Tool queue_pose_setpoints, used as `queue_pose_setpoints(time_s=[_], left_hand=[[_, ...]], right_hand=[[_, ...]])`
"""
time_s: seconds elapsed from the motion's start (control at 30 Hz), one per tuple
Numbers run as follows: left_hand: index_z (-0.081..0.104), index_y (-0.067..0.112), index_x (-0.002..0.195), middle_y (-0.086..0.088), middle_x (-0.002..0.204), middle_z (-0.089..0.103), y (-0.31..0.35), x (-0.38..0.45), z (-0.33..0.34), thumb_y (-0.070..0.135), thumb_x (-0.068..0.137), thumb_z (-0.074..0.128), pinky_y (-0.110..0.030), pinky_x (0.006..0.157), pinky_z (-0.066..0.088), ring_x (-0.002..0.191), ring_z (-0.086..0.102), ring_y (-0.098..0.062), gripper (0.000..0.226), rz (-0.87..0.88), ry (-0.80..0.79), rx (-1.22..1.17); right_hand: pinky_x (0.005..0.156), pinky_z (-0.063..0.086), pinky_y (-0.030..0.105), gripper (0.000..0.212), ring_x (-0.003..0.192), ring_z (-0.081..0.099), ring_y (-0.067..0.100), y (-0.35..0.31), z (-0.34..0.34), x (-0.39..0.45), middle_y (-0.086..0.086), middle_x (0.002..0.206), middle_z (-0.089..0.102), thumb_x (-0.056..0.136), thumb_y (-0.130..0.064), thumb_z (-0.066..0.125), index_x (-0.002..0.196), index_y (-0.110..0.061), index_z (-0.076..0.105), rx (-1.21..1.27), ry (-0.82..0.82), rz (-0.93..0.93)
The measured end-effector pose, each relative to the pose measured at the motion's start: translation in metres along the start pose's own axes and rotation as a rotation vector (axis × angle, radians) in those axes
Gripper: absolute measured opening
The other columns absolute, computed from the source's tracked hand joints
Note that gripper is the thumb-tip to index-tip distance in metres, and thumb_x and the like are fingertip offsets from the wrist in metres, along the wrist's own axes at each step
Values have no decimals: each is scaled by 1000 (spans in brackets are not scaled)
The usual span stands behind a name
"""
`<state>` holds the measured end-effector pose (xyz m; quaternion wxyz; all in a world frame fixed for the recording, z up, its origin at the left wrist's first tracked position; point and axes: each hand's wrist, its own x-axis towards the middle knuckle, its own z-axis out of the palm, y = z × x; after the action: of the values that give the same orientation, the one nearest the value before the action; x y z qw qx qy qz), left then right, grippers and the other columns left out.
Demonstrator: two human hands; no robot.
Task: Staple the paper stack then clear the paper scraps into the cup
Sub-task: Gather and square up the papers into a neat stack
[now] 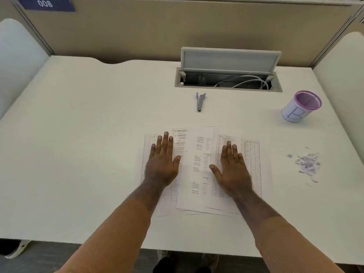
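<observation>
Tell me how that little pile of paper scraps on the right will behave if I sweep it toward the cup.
The paper scraps are small loose bits, so they will probably scatter instead of sliding as one clump. They look very light, so a quick sweep may flick some away. A few strays already lie apart from the pile, and the cup stands farther back, so cupping them seems safer.

Left half of the white surface bare, free to sweep. Small grey stapler with blue ends sits alone past the fanned printed sheets, open room all round it. Open grey cable hatch with raised lid blocks the rear. Purple-rimmed white cup and loose pale paper scraps far right, clear lane between them.
</observation>
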<state>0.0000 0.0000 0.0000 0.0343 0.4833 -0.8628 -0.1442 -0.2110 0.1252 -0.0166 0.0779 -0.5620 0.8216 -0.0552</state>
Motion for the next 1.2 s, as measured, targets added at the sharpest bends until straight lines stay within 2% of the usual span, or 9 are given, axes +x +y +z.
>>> queue_pose_setpoints(time_s=[0.17, 0.27, 0.37, 0.43, 0.53, 0.6, 0.83, 1.2], left_hand=[[2, 14, 160, -3, 168, -12, -8, -3, 6, 45, 103, 26, -48, 127, 0, 156, -9, -23, 69, -24, -36, 59], [14, 13, 159, -6, 169, 6, -13, -1, 0, 40, 100, 32, -55, 125, 2, 156, 9, -26, 67, -101, 18, 104], [30, 12, 153, -8, 162, 33, -23, 1, -12, 29, 93, 48, -56, 120, 19, 145, 37, -29, 65, -294, 99, 88], [39, 10, 146, -12, 149, 45, -31, 2, -18, 26, 88, 52, -53, 109, 35, 131, 47, -33, 61, -447, 114, 35], [51, 6, 129, -15, 130, 49, -38, 4, -25, 29, 88, 49, -50, 96, 42, 121, 48, -35, 47, -691, 66, -54], [53, 4, 122, -16, 126, 48, -37, 4, -25, 33, 89, 46, -49, 94, 42, 120, 47, -34, 44, -760, 29, -68], [54, 3, 118, -14, 126, 47, -26, 10, -26, 31, 88, 48, -49, 95, 42, 120, 45, -34, 42, -745, 1, -125], [57, 4, 117, -13, 128, 45, 7, 17, -29, 24, 86, 49, -45, 93, 46, 122, 44, -32, 38, -657, -105, -221]], right_hand=[[122, 11, 45, 83, 151, -4, 24, 3, 5, -2, 9, 163, -3, 92, -61, 17, 154, -6, 3, -27, 4, 31], [119, 18, 53, 80, 150, 8, 33, 6, -2, -2, 12, 163, 12, 93, -59, 26, 154, -8, 11, -82, 28, 97], [107, 32, 57, 80, 143, 25, 45, 17, -12, -5, 18, 155, 32, 89, -55, 37, 150, -7, 23, -97, 60, 291], [100, 37, 58, 79, 139, 30, 45, 29, -16, -9, 19, 152, 38, 87, -56, 38, 148, -7, 28, -84, 68, 434], [102, 32, 60, 80, 143, 23, 41, 44, -18, -13, 16, 156, 28, 87, -61, 39, 150, -13, 25, -14, -2, 625], [103, 31, 60, 83, 144, 21, 39, 48, -16, -14, 14, 159, 23, 86, -65, 38, 151, -16, 22, -3, -42, 672], [102, 35, 54, 86, 140, 29, 39, 41, -15, -11, 16, 157, 27, 84, -69, 41, 149, -15, 27, -30, -34, 628], [102, 37, 51, 89, 135, 33, 39, 9, -17, 2, 16, 157, 26, 80, -71, 44, 149, -17, 25, 2, -57, 578]])
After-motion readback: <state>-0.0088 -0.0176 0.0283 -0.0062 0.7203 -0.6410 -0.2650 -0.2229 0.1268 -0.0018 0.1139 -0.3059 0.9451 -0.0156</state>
